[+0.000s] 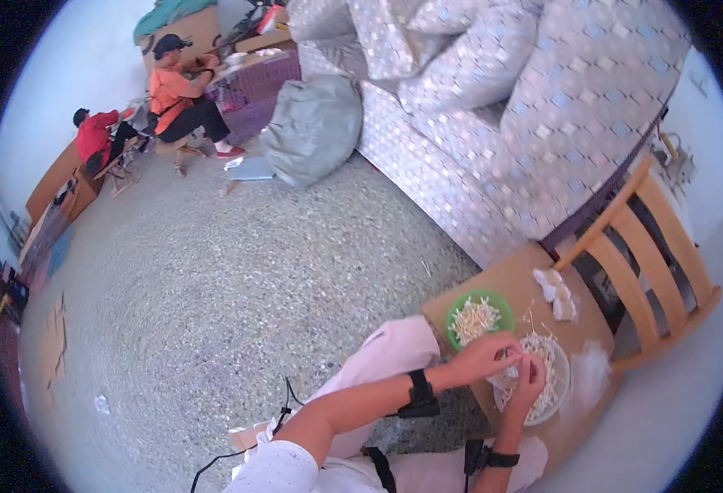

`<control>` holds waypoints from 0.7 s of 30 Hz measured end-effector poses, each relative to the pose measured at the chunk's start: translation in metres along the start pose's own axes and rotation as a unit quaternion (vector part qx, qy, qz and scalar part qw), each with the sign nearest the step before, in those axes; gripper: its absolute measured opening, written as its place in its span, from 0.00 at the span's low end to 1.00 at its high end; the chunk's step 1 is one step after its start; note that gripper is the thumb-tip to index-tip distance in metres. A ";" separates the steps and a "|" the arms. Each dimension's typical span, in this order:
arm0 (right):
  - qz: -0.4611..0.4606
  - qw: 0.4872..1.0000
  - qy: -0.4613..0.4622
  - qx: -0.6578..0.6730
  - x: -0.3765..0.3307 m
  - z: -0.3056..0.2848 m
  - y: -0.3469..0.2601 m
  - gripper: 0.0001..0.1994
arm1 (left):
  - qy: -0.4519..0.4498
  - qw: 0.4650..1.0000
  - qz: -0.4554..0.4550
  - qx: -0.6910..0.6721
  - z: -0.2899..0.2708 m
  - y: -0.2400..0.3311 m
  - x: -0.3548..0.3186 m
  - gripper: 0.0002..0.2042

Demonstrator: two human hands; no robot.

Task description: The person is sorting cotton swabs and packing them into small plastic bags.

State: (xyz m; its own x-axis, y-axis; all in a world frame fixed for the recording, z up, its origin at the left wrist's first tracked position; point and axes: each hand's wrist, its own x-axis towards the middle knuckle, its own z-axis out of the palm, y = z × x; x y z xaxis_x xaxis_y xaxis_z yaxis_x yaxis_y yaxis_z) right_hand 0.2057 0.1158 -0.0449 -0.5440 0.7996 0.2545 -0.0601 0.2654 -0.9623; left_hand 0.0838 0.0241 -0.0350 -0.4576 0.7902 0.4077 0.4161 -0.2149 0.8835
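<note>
- A small white tuft of cotton [511,371] sits pinched between both hands, just above the near rim of the white bowl [560,393].
- The left hand [486,355] reaches in from the left with the wrist bent; its fingers are narrow, closed on the tuft.
- The right hand [529,383] comes up from the lower edge, palm turned toward the left hand, its fingers curled close on the same tuft.
- Each forearm wears a black strap: one on the left wrist [420,393], one on the right wrist [493,458].
- The white bowl lies on a small brown table [516,283] and holds a heap of thin pale sticks [548,361].
- Just beside it, to the left, a green bowl [480,316] holds more of the same sticks.
- Beyond the bowls, at the far edge of the table, lie a few white cotton balls [557,294].
- A loose fluff of cotton [591,370] rests at the table's right edge.
- A wooden chair [649,255] stands right of the table, touching it.
- Behind both runs a sofa [493,123] with diamond-patterned cushions.
- A grey stuffed sack [312,127] leans against the sofa's far end on the speckled floor [213,287].
- Well apart, at the far wall, a person in an orange shirt [182,99] sits at a low table, and another in red [98,140] sits beside them.
</note>
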 end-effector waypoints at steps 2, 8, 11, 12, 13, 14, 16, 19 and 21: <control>-0.005 1.000 -0.010 0.004 0.001 0.003 -0.001 0.07 | 0.017 1.000 -0.006 0.008 -0.002 0.002 -0.004 0.11; -0.017 0.998 -0.059 -0.016 0.004 0.003 -0.003 0.07 | 0.026 0.998 -0.029 -0.053 -0.005 0.003 -0.006 0.09; 0.010 0.998 -0.061 0.003 -0.001 0.002 -0.010 0.06 | 0.015 0.995 -0.052 -0.086 -0.004 0.003 -0.009 0.09; 0.027 0.998 -0.055 0.007 -0.002 0.004 -0.013 0.06 | 0.016 0.994 -0.052 -0.096 -0.004 0.003 -0.010 0.09; 0.024 0.998 -0.059 0.011 -0.003 0.004 -0.014 0.06 | 0.020 0.994 -0.051 -0.092 0.001 -0.003 -0.011 0.09; 0.024 0.999 -0.046 0.007 -0.004 0.003 -0.013 0.06 | 0.025 0.992 -0.054 -0.107 0.006 -0.009 -0.011 0.09; 0.025 0.999 -0.030 0.004 -0.004 0.004 -0.019 0.06 | 0.028 0.990 -0.058 -0.122 0.009 -0.012 -0.006 0.10; 0.058 0.998 -0.014 0.003 -0.004 0.002 -0.021 0.07 | 0.023 0.991 -0.057 -0.118 0.014 -0.006 -0.006 0.09; 0.002 0.999 -0.033 0.003 -0.006 -0.008 -0.005 0.07 | 0.014 0.985 -0.092 -0.143 0.016 0.000 -0.009 0.10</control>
State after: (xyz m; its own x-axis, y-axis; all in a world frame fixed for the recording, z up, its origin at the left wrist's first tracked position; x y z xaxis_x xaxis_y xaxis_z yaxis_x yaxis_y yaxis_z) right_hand 0.2157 0.1145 -0.0411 -0.5978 0.7636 0.2439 -0.0629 0.2586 -0.9639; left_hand 0.1008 0.0262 -0.0425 -0.5283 0.8153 0.2372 0.0872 -0.2258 0.9703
